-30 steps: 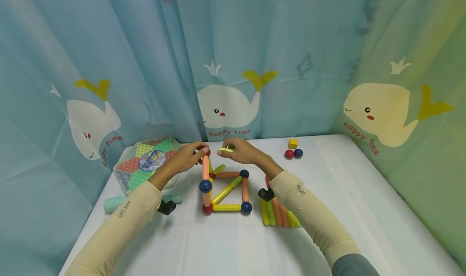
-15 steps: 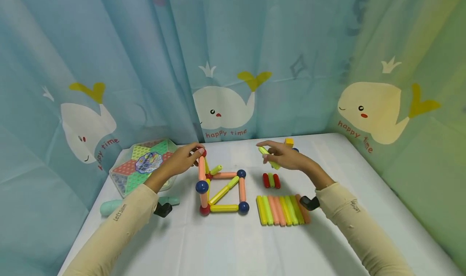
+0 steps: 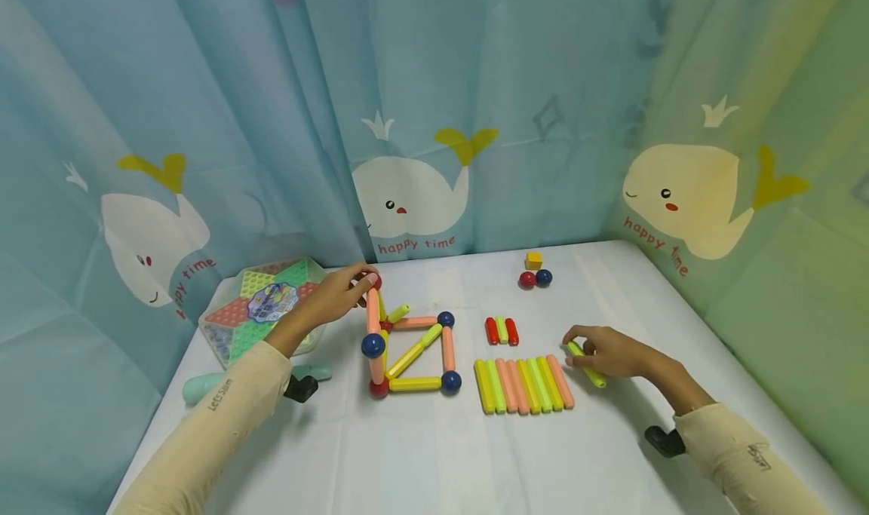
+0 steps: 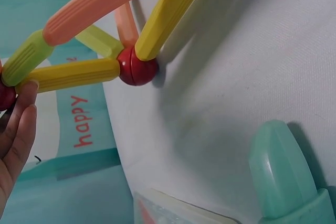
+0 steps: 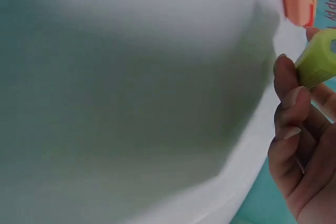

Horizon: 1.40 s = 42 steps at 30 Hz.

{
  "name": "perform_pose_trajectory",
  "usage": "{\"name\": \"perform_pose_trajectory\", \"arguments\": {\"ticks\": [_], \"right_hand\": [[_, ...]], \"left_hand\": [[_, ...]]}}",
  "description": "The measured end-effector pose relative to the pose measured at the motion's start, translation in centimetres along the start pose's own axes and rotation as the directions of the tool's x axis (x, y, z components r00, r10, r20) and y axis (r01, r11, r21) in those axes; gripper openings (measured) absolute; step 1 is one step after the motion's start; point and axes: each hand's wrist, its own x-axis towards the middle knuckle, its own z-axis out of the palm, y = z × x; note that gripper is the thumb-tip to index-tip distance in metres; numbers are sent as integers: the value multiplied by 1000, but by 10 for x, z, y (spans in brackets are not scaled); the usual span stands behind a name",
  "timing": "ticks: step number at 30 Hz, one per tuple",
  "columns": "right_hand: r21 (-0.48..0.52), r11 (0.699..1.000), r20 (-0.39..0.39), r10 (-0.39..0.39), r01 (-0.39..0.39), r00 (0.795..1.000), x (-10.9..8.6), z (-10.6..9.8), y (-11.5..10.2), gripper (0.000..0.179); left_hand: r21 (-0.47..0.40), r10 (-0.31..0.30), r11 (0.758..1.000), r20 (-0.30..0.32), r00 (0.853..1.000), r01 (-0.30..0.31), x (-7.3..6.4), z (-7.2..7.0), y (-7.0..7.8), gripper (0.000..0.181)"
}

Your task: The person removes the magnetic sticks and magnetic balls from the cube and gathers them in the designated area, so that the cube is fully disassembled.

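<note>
The person's left arm (image 3: 213, 424) stretches diagonally from the lower left of the head view; the left hand (image 3: 341, 295) is left of centre, thumb and fingers bent in a grip. The right arm (image 3: 740, 458) slants in from the lower right, and the right hand (image 3: 609, 351), lower in the frame, points leftward, pinching.

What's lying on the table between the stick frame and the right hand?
In the head view, a row of long sticks and, farther back, three short sticks lie between the stick frame and the right hand.
</note>
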Motion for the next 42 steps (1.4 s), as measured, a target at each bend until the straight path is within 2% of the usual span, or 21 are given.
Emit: {"name": "perform_pose_trajectory", "arguments": {"ticks": [5, 12, 16, 21, 27, 36, 42], "right_hand": [[-20, 1000, 18, -13, 13, 1000, -10, 6, 5, 42], [102, 992, 78, -80, 72, 994, -15, 12, 12, 52], [158, 983, 66, -108, 97, 992, -16, 15, 13, 53], [182, 975, 28, -131, 124, 991, -15, 19, 12, 53], [225, 963, 46, -165, 150, 985, -14, 18, 9, 54], [139, 987, 44, -88, 81, 995, -16, 5, 3, 51], [74, 990, -33, -116, 118, 993, -3, -11, -16, 46]], "left_hand": [[-5, -5, 1000, -8, 1000, 5, 0, -1, -1, 33], [1, 0, 1000, -9, 1000, 0, -1, 0, 0, 32], [-11, 3, 1000, -5, 1000, -3, 0, 1, 0, 33], [-27, -1, 1000, -4, 1000, 0, 0, 1, 0, 33], [0, 1, 1000, -8, 1000, -1, 0, 0, 2, 35], [48, -3, 999, -25, 1000, 4, 1, 3, 3, 42], [44, -16, 999, -24, 1000, 17, 0, 3, 5, 43]]}}
